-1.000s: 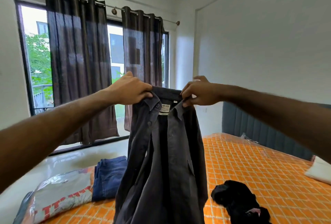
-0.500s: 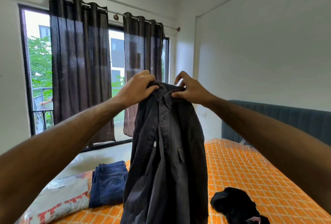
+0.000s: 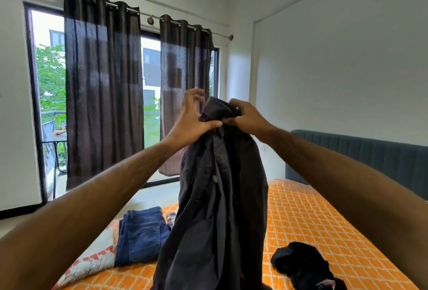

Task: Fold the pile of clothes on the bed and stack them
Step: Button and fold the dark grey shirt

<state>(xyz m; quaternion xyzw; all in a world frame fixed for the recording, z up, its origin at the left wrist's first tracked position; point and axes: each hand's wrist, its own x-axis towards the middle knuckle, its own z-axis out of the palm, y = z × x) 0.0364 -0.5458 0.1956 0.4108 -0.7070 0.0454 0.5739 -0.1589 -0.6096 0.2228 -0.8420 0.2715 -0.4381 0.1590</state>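
Both hands closer together than half second ago, collar now bunched between them. Dark grey shirt [image 3: 217, 197] held up in air above near edge of bed [image 3: 312, 215], hanging full length, button placket facing camera. Right hand [image 3: 249, 118] grip clamped on collar, fingers curled round fabric. Left hand [image 3: 192, 118] thumb pressing collar, upper fingers spread loose behind it. Folded blue jeans [image 3: 141, 236] near bed's left edge, beside printed pillow [image 3: 92, 264]. Crumpled black garment [image 3: 298, 264] toward near right of bed.
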